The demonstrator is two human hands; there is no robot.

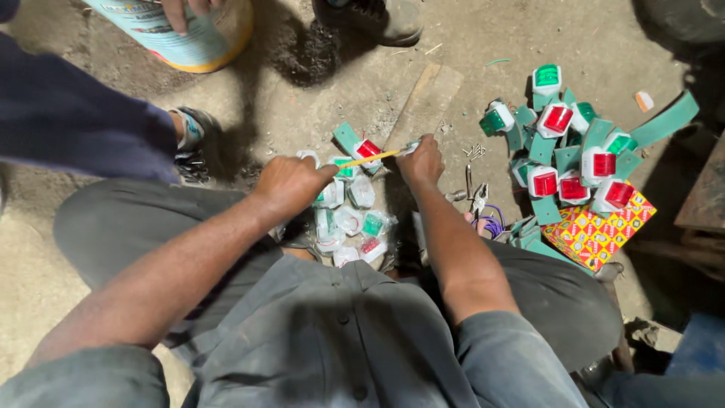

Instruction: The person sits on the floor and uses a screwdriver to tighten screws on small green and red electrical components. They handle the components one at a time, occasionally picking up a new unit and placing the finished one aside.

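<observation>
I squat over a dirt floor. My left hand (291,183) grips one end of a thin yellow tool (370,157), likely a screwdriver, lying level between my hands. My right hand (421,160) is closed on the other end, where a small white part (408,148) shows at my fingertips. Just behind the tool lies a green bracket with a red lamp (361,146). Below my hands is a heap of small lamps in clear plastic wrap (349,221).
A pile of red and green lamps on green brackets (574,155) lies at the right on a bright patterned box (600,227). Pliers (477,198), purple wire (492,225) and loose screws (474,152) sit nearby. A wooden board (424,102) lies ahead. Another person's hand and bucket (189,30) are at top left.
</observation>
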